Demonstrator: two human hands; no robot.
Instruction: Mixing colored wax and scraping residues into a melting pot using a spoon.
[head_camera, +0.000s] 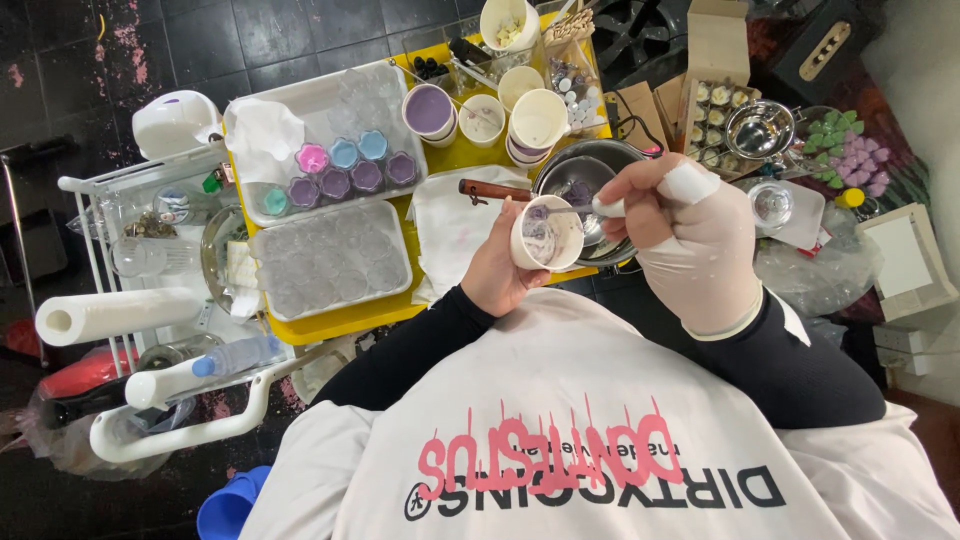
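Note:
My left hand (492, 270), bare, grips a white paper cup (547, 236) with pale purple mixture inside, held above the yellow table's front edge. My right hand (690, 235), in a white glove, pinches a spoon (590, 208) whose tip is down in the cup. Just behind the cup sits a metal saucepan (590, 165) with a wooden handle (495, 189) pointing left.
A white tray (322, 140) holds pink, blue and purple filled moulds; a second tray (335, 262) holds clear ones. Several paper cups (538, 120) stand at the back of the yellow table (340, 322). A paper towel roll (115, 315) lies left; a metal bowl (760, 128) and purple flower shapes (860, 160) are right.

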